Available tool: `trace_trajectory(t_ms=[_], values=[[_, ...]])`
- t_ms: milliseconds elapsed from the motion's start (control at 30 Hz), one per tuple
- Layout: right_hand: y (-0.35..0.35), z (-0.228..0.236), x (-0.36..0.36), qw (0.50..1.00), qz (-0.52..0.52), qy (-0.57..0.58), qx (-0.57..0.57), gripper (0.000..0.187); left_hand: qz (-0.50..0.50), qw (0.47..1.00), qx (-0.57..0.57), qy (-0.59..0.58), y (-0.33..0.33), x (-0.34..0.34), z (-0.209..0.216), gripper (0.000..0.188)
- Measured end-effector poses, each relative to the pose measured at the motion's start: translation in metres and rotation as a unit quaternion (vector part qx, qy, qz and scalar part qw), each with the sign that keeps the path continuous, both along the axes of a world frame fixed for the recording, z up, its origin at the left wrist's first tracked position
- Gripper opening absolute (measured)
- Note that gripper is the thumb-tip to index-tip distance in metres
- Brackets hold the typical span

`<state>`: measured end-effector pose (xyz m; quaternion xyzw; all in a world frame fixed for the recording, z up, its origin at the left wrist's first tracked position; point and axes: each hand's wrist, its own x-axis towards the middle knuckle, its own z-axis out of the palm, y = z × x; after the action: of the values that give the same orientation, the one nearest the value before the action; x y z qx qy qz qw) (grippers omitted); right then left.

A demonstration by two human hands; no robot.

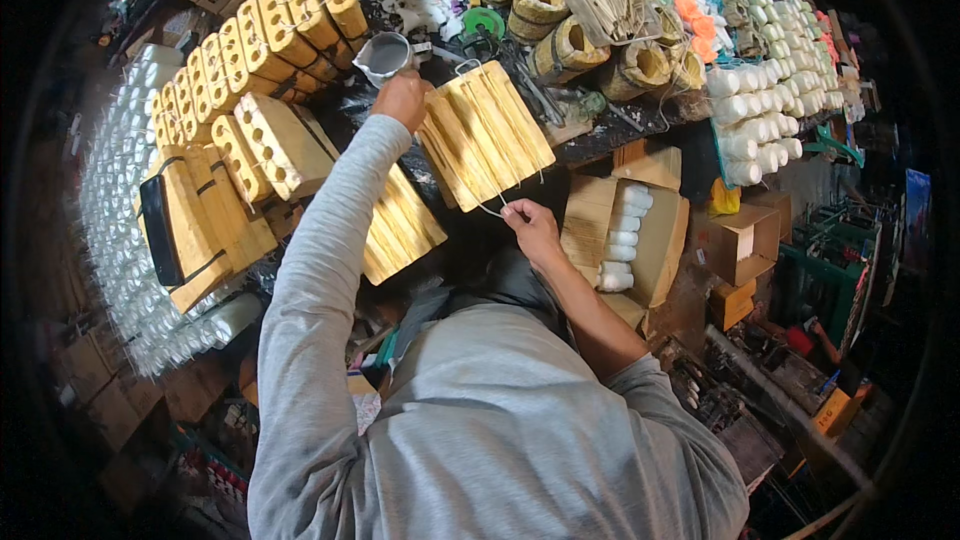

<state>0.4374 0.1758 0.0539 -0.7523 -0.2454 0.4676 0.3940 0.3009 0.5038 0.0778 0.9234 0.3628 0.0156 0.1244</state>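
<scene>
My left hand [402, 100] is closed at the near side of a grey metal jug [384, 56] and appears to grip it by the handle, which the fingers hide. To its right lies a yellow grooved mould half [488, 130], groove side up, with strings running along it. At that mould's near end, my right hand [535, 230] pinches a white string [490, 210] between thumb and fingers. Partly behind my left forearm is another grooved yellow mould half [402, 230].
Yellow block moulds with round holes [240, 55] stand in a row at the left, beside wrapped white cylinders [120, 200]. A black phone [160, 230] leans on a mould. Hollow round moulds [565, 48] and white candles [750, 120] fill the right; an open carton [660, 250] sits below.
</scene>
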Motion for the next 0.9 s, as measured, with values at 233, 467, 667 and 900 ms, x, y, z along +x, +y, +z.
trace_trajectory(t_ms=[233, 467, 667, 900], values=[[0.012, -0.006, 0.013, 0.999, 0.028, -0.022, -0.002, 0.019, 0.032, 0.997, -0.064, 0.036, 0.016, 0.017, -0.01, 0.039], [0.011, -0.014, 0.014, 0.999, 0.028, 0.004, -0.026, 0.034, 0.016, 0.997, -0.067, 0.038, 0.023, 0.017, -0.02, 0.037], [-0.002, 0.034, -0.001, 0.899, 0.087, -0.426, 0.059, 0.036, 0.055, 0.991, -0.119, 0.005, 0.02, 0.014, -0.009, 0.03], [0.02, 0.033, -0.024, 0.872, 0.147, -0.457, 0.097, 0.034, 0.118, 0.97, -0.184, -0.105, 0.014, -0.015, 0.003, 0.027]])
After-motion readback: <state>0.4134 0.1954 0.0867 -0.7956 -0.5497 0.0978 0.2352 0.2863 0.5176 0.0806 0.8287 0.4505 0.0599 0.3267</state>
